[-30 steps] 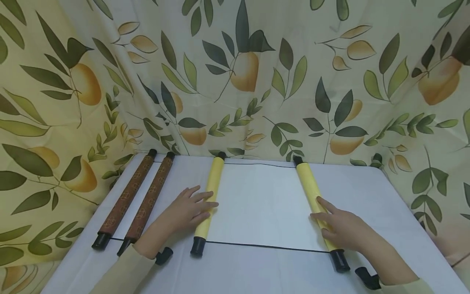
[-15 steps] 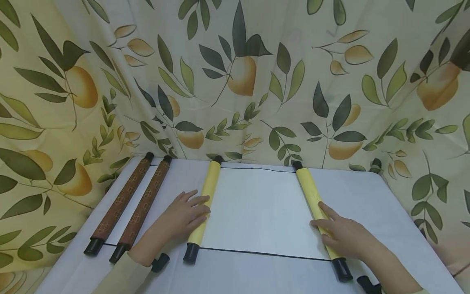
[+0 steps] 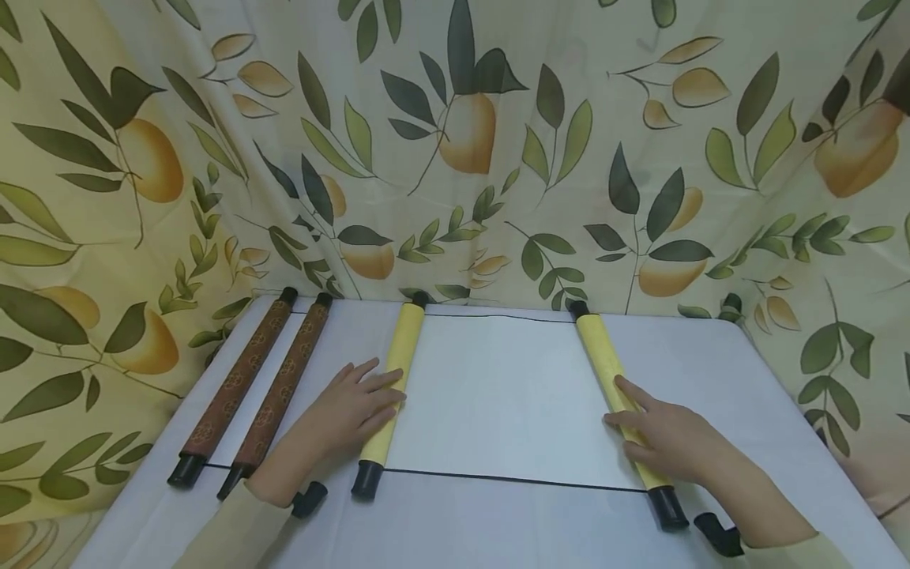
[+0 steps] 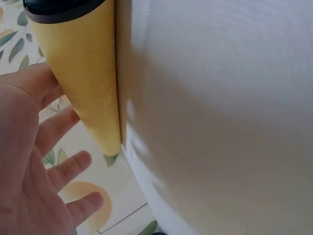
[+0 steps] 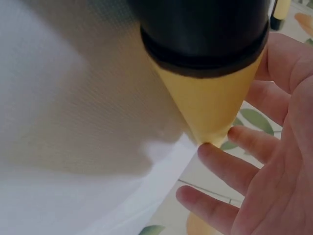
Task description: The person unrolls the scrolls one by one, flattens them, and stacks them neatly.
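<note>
A scroll lies partly unrolled, its blank white sheet (image 3: 512,395) stretched between two yellow rolls with black end knobs. My left hand (image 3: 355,407) rests across the left yellow roll (image 3: 404,340), fingers extended and a little spread. In the left wrist view that roll (image 4: 83,73) runs along the fingers. On the other side, my right hand (image 3: 671,438) lies over the right yellow roll (image 3: 600,352), index finger and thumb reaching along it. The right wrist view shows the fingers loosely extended beside this roll (image 5: 205,98), below its black knob (image 5: 205,29).
Left of the left hand, a second scroll with two brown patterned rolls (image 3: 238,387) lies mostly rolled up. A white cloth (image 3: 483,529) covers the table. Behind it hangs a leaf-and-fruit curtain (image 3: 533,158). Black pieces (image 3: 309,500) sit by both wrists.
My left hand and the left yellow roll have shifted left, and the right hand and roll slightly right, so the span of white sheet is wider. The head view has also shifted slightly.
</note>
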### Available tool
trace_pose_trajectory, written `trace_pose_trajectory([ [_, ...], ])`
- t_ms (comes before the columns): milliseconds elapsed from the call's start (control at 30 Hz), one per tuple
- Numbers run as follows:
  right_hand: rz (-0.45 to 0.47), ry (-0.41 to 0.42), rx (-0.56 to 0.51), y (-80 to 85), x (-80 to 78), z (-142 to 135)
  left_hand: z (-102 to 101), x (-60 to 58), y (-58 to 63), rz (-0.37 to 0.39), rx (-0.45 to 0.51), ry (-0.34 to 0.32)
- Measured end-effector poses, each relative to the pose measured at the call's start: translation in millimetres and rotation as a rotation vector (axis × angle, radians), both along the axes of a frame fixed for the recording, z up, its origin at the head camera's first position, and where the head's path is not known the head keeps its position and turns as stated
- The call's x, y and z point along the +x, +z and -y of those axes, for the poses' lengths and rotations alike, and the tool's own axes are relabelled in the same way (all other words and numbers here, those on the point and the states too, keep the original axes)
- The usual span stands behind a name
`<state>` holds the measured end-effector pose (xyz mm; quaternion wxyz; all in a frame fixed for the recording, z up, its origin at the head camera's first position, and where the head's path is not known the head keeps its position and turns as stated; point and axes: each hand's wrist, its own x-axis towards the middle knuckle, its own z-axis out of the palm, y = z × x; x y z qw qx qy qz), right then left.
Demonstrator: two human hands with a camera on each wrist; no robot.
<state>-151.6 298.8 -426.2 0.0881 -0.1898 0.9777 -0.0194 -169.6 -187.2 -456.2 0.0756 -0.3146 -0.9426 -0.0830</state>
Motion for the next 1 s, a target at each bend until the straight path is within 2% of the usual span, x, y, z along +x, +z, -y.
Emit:
trace_pose_trajectory([
  [167,0.012,-0.013,-0.006,-2.8,-0.2,-1.7,4.3,1.0,-2.0,0.009,-0.021,0.007],
  [400,0.024,-0.038,-0.033,-9.0,-0.1,2.7,12.6,1.0,-0.3,-0.045,-0.037,-0.009],
  [533,-0.017,-0.023,-0.031,-7.4,-2.2,5.8,15.5,-0.3,1.5,-0.014,-0.016,-0.017],
  [633,-0.014,-0.024,-0.021,-6.0,-3.8,6.2,16.1,-1.3,2.1,0.000,-0.011,-0.025],
  [833,-0.002,-0.047,0.023,-1.9,-2.3,-0.3,12.3,-5.5,1.5,-0.010,-0.012,-0.021],
  [1000,-0.020,-0.034,0.050,2.5,-2.1,-5.8,7.9,-8.5,2.4,-0.028,0.002,-0.028],
])
